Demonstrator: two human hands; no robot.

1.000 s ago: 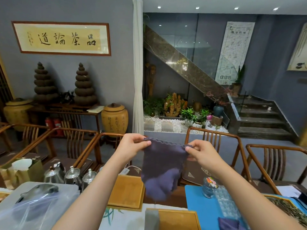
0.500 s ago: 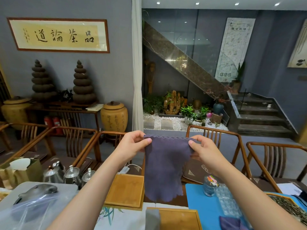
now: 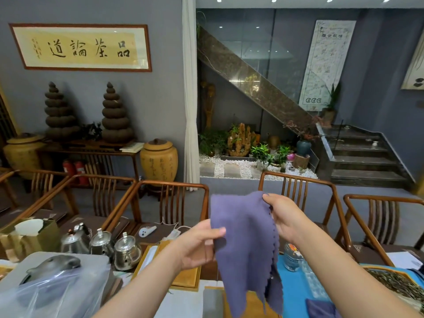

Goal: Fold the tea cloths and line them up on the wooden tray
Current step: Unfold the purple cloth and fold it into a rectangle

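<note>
While the purple tea cloth (image 3: 243, 244) hangs in the air above the wooden tray (image 3: 254, 305), left hand (image 3: 197, 245) pinches its side edge, right hand (image 3: 283, 218) pinches the top corner; match scalloped edges before creasing

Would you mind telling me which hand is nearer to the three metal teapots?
Left. The left hand is just right of the teapots; the right hand is farther right, beyond the purple cloth.
</note>
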